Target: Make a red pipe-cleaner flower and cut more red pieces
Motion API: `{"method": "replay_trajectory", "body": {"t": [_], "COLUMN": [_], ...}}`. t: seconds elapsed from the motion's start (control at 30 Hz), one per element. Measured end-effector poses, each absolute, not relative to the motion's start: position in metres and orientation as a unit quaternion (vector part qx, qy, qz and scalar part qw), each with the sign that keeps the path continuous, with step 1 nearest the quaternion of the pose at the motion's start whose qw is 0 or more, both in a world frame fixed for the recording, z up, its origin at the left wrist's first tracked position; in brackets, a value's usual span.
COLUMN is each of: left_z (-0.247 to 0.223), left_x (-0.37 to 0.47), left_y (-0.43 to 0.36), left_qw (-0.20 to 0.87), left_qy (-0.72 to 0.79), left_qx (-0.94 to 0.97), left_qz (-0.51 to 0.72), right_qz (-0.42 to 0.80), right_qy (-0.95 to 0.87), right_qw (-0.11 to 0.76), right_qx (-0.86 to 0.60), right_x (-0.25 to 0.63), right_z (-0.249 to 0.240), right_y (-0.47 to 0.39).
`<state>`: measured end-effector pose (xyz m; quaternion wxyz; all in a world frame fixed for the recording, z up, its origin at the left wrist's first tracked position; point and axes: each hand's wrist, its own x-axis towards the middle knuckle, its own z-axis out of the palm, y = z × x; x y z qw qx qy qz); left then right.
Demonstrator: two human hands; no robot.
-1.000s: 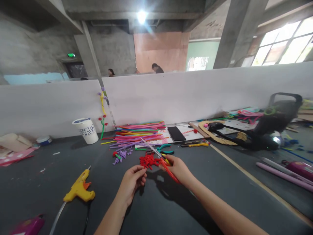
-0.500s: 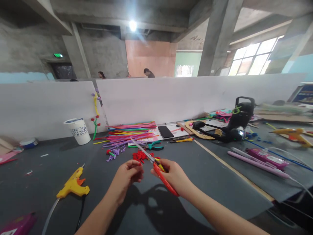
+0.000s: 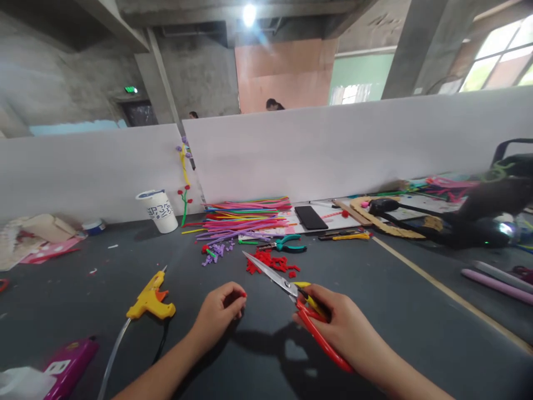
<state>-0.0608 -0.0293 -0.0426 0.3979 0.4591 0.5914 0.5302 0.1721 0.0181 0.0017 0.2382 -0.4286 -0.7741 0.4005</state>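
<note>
My left hand [image 3: 219, 312] is closed in a pinch above the grey tabletop, with a small red fuzzy piece [image 3: 244, 295] showing at the fingertips. My right hand [image 3: 347, 316] grips red-handled scissors [image 3: 272, 272], blades pointing up and left, slightly parted at most. A yellow-and-black tool [image 3: 310, 297] sits in the same hand; its kind is mostly hidden by the fingers. Just beyond the blades lies a pile of cut red pieces [image 3: 287, 264]. Teal-handled pliers [image 3: 291, 239] rest behind it. Purple bits [image 3: 220, 253] are to the left.
A yellow glue gun [image 3: 150, 300] lies left, near a purple power strip [image 3: 77, 364]. Behind are a bundle of coloured pipe cleaners [image 3: 250, 214], a white cup [image 3: 162, 214], a phone [image 3: 311, 217] and yellow cutters [image 3: 352, 236]. A white partition [image 3: 312, 150] stands at the back; a black lamp is right.
My right hand has drawn the scissors away to the right, apart from my left hand. The view has swung right and downward. The left hand still pinches.
</note>
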Motion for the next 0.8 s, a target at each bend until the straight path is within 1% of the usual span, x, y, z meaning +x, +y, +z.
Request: {"method": "replay_trajectory", "body": {"t": [0.17, 0.3, 0.4, 0.5, 0.67, 0.73, 0.8], "left_z": [-0.032, -0.014, -0.003, -0.003, -0.007, -0.004, 0.000], "left_x": [-0.087, -0.068, -0.042, -0.025, -0.023, -0.025, -0.024], "left_y": [-0.031, -0.025, -0.019, -0.017, -0.025, -0.031, -0.036], "left_qw": [0.368, 0.418, 0.456, 0.470, 0.502, 0.519, 0.522], "left_qy": [0.606, 0.582, 0.551, 0.523, 0.484, 0.472, 0.470], "left_qx": [0.431, 0.395, 0.359, 0.327, 0.260, 0.232, 0.221], "left_qz": [0.558, 0.575, 0.599, 0.632, 0.668, 0.673, 0.677], "right_qz": [0.405, 0.393, 0.354, 0.309, 0.187, 0.173, 0.187], "right_qy": [-0.777, -0.788, -0.815, -0.836, -0.879, -0.890, -0.893], "right_qw": [0.232, 0.217, 0.195, 0.182, 0.156, 0.137, 0.127], "right_qx": [-0.423, -0.422, -0.416, -0.415, -0.409, -0.398, -0.388], "right_x": [0.170, 0.165, 0.161, 0.161, 0.175, 0.180, 0.182], "right_z": [-0.004, -0.006, 0.000, 0.004, -0.007, -0.014, -0.020], "right_y": [0.016, 0.014, 0.016, 0.021, 0.024, 0.021, 0.017]}}
